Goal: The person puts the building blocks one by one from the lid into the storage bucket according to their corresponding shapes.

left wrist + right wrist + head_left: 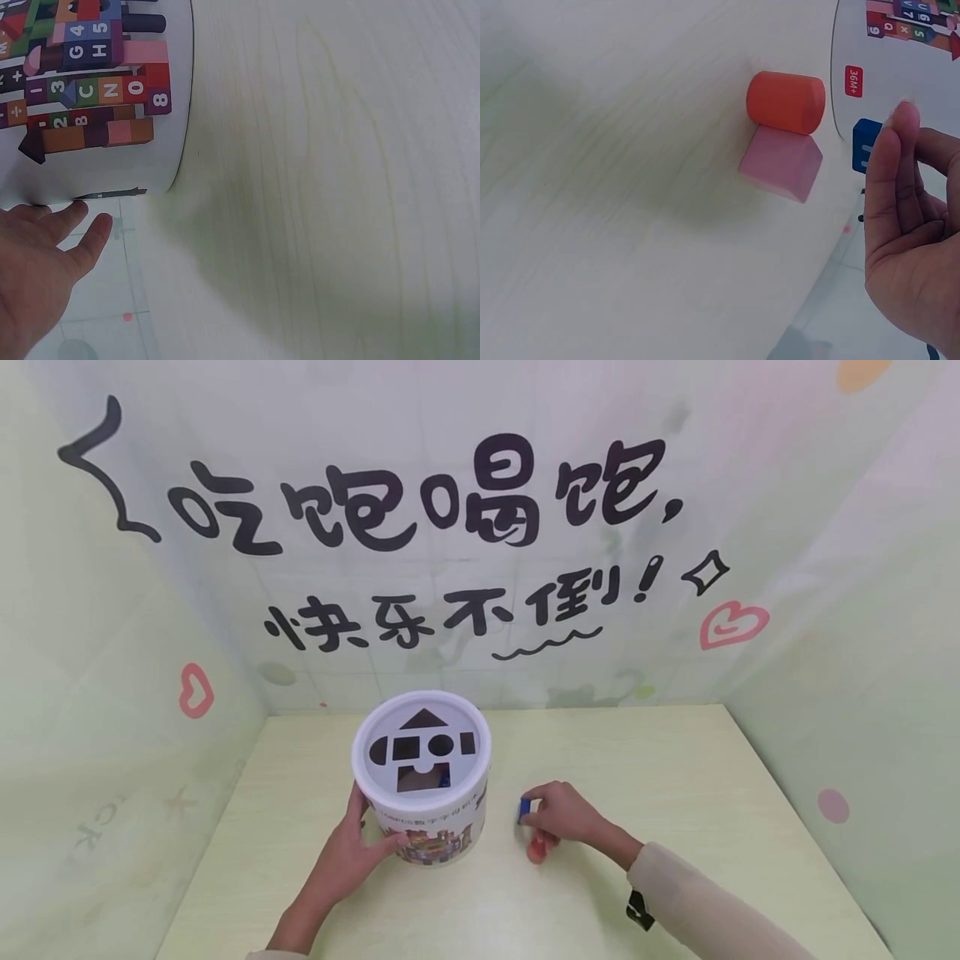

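Observation:
A white bucket [420,814] with printed blocks on its side stands on the table, its lid [422,703] cut with several shaped holes. My left hand [347,860] rests against the bucket's left side, thumb across the front; the left wrist view shows its fingers fairly straight. To the bucket's right, my right hand [566,814] pinches a small blue block [862,142] with pale marks between thumb and fingertips. Near that hand lie an orange-red cylinder block [784,101] and a pink block [781,163], touching each other. The head view shows the cylinder partly behind the hand.
The pale wooden table [675,777] is bordered by a printed backdrop [450,410] at the back and both sides. Through the lid's lowest hole, something blue and red shows inside the bucket.

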Tool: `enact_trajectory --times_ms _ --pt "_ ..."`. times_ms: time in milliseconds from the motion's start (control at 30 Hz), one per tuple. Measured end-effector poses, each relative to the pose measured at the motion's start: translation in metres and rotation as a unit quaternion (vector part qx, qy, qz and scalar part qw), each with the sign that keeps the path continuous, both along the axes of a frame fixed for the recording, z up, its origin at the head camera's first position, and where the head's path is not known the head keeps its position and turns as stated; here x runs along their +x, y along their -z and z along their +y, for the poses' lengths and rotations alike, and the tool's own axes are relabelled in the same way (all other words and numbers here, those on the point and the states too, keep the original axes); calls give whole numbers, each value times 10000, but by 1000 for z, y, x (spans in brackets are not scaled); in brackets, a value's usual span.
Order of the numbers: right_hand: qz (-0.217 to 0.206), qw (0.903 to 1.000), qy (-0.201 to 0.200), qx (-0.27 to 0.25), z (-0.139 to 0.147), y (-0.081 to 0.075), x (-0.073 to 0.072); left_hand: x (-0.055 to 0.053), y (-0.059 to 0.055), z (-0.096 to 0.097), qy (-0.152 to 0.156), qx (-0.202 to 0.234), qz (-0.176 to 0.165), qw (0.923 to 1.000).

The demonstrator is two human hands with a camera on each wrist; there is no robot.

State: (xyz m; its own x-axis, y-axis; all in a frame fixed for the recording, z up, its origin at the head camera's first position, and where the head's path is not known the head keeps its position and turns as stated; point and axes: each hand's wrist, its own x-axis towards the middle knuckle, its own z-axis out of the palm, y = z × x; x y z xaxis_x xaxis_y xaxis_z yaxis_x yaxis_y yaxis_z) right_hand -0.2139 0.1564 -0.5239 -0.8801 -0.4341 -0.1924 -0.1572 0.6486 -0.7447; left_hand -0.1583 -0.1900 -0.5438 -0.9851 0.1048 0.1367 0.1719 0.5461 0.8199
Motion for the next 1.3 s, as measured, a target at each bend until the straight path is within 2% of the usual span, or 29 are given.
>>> enact_trajectory --times_ms 500,767,1033,1300 --pt "149 9994 -138 -282 -5 -46 -5 -1 0 0 16 54 -21 10000" --pt "415 9974 -310 -497 -10 -69 -7 -1 -2 1 -29 109 -158 9998" --pt "455 9975 -274 -471 -18 -84 -3 0 -2 0 4 153 -93 9998" --pt "533 9963 -247 -621 -24 -97 -2 0 0 -1 17 15 35 10000"
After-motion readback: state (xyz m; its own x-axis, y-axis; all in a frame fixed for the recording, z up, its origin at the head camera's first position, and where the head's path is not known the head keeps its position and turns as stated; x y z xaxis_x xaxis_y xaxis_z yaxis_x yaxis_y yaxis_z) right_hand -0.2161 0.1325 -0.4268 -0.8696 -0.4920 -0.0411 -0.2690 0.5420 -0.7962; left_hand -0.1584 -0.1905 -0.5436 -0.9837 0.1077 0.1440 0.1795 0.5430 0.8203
